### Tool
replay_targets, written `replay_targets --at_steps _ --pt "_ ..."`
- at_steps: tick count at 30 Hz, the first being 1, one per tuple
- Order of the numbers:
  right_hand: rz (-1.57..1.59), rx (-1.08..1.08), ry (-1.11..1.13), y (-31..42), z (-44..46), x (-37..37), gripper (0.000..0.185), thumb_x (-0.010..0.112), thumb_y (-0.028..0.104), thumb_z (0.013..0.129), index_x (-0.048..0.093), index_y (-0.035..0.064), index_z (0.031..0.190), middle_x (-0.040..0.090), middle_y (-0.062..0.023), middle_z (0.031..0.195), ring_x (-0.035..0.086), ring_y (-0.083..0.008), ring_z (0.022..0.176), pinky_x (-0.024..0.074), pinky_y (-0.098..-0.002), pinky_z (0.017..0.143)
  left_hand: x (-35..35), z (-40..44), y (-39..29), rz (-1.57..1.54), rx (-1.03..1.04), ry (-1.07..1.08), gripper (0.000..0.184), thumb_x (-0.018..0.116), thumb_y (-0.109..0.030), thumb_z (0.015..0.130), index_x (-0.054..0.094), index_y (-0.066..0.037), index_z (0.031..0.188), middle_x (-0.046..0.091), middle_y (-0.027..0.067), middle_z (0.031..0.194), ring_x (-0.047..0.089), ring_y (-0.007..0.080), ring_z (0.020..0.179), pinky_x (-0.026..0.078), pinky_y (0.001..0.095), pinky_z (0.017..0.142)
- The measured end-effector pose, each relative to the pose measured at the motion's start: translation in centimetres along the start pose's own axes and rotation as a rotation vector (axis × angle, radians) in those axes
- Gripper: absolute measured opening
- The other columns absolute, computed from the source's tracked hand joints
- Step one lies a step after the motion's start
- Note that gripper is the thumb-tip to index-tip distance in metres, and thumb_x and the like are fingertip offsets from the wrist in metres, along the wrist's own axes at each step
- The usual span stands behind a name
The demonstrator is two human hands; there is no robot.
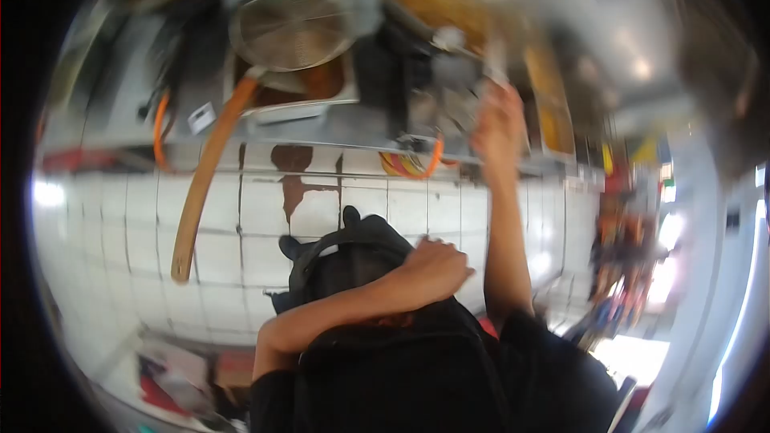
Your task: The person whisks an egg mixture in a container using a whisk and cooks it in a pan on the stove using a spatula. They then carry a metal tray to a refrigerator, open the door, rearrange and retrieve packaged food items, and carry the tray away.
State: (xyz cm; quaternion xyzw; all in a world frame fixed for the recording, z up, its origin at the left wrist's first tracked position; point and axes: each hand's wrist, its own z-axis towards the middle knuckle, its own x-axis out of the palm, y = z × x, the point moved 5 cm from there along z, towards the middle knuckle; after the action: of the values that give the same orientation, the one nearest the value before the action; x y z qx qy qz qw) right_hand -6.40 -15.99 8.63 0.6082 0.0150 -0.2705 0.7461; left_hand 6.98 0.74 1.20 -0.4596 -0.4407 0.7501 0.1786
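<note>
My right hand [499,124] reaches forward, its fingers wrapped round the pale handle of a long-handled utensil [496,60]. Motion blur hides the shape of the utensil's far end, which is beside a large pan [429,0] of yellow-brown food. Bent across my body, my left arm ends in my left hand [439,269], held in front of my dark clothing with its fingers curled closed. Nothing shows in that hand.
A round strainer [290,32] with a long wooden handle [210,184] rests over a metal container [341,84] of brown liquid. The handle juts past the counter edge. Orange hoses [160,132] hang at the front. Dark spills [295,180] mark the white tiled floor [361,192].
</note>
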Motion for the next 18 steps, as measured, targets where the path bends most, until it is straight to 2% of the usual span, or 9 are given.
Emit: replay_targets --at_steps 1,3,5,7,11,13,15,17,18 --pt "-0.106 -0.029 0.040 -2.4 -1.7 3.9 0.037 0.054 0.024 0.099 0.049 0.0091 0.132 0.055 -0.0051 0.092 0.050 -0.0170 0.075 0.0391 -0.0285 0.065 -0.8 -3.0 1.1 0.122 -0.016 -0.043 0.046 0.051 -0.039 0.096 0.071 -0.005 0.073 0.068 0.0167 0.070 0.067 0.0346 0.074 0.049 0.0479 0.072" --pt "-0.141 -0.103 0.142 -4.3 -4.8 10.7 0.034 0.051 0.029 0.100 0.053 0.0062 0.125 0.063 -0.0154 0.113 0.064 -0.0333 0.101 0.0485 -0.0408 0.087 -1.2 -5.4 0.7 0.236 -0.079 0.082 0.046 0.051 -0.038 0.096 0.070 -0.005 0.070 0.067 0.0163 0.069 0.066 0.0328 0.070 0.049 0.0461 0.068" --pt "0.000 -0.052 0.226 -4.0 -6.7 15.5 0.035 0.053 0.029 0.099 0.052 0.0046 0.124 0.065 -0.0171 0.105 0.064 -0.0328 0.102 0.0483 -0.0401 0.088 -1.3 -6.4 -0.3 0.305 -0.120 0.178 0.048 0.050 -0.038 0.097 0.070 -0.006 0.067 0.066 0.0162 0.067 0.066 0.0314 0.069 0.049 0.0450 0.065" --pt "0.169 0.036 0.242 -8.1 -7.3 21.6 0.039 0.056 0.032 0.099 0.052 0.0040 0.127 0.065 -0.0094 0.094 0.061 -0.0153 0.086 0.0501 -0.0329 0.077 -1.1 -6.3 -0.7 0.345 -0.181 0.290 0.050 0.050 -0.038 0.097 0.069 -0.006 0.064 0.066 0.0162 0.065 0.066 0.0307 0.069 0.049 0.0447 0.064" --pt "0.340 0.416 0.419 -9.8 -7.3 26.5 0.050 0.054 0.040 0.099 0.049 0.0042 0.134 0.067 -0.0108 0.083 0.062 -0.0168 0.066 0.0493 -0.0333 0.063 -0.4 -6.4 0.8 0.308 -0.276 0.451 0.054 0.046 -0.039 0.098 0.069 -0.002 0.066 0.067 0.0186 0.068 0.067 0.0351 0.074 0.052 0.0495 0.070" --pt "0.245 0.277 0.406 -11.1 -7.4 26.5 0.051 0.053 0.042 0.098 0.049 0.0059 0.134 0.066 -0.0110 0.082 0.063 -0.0183 0.066 0.0492 -0.0339 0.063 -1.0 -5.8 1.4 0.226 -0.379 0.562 0.053 0.043 -0.039 0.100 0.069 0.000 0.076 0.069 0.0192 0.079 0.067 0.0376 0.081 0.052 0.0476 0.079" --pt "0.079 0.257 0.580 -12.5 -8.3 24.5 0.051 0.055 0.043 0.097 0.048 0.0084 0.135 0.067 -0.0117 0.083 0.065 -0.0213 0.072 0.0501 -0.0348 0.066 -1.1 -5.5 2.8 0.130 -0.434 0.643 0.051 0.042 -0.039 0.101 0.071 0.001 0.089 0.070 0.0201 0.090 0.067 0.0370 0.088 0.053 0.0440 0.083" --pt "0.008 0.019 0.477 -16.8 -11.3 22.3 0.047 0.056 0.041 0.097 0.051 0.0096 0.132 0.069 -0.0124 0.089 0.067 -0.0256 0.080 0.0509 -0.0361 0.070 -1.1 -5.4 4.3 -0.138 -0.334 0.500 0.046 0.045 -0.036 0.101 0.068 0.004 0.096 0.070 0.0210 0.095 0.068 0.0340 0.091 0.053 0.0415 0.082" --pt "-0.012 0.116 0.628 -17.4 -12.4 19.8 0.043 0.056 0.037 0.097 0.054 0.0087 0.129 0.070 -0.0142 0.100 0.067 -0.0305 0.091 0.0509 -0.0369 0.076 -1.0 -5.6 5.3 -0.272 -0.279 0.431 0.044 0.047 -0.034 0.101 0.067 0.005 0.100 0.070 0.0215 0.097 0.068 0.0326 0.092 0.053 0.0403 0.082"
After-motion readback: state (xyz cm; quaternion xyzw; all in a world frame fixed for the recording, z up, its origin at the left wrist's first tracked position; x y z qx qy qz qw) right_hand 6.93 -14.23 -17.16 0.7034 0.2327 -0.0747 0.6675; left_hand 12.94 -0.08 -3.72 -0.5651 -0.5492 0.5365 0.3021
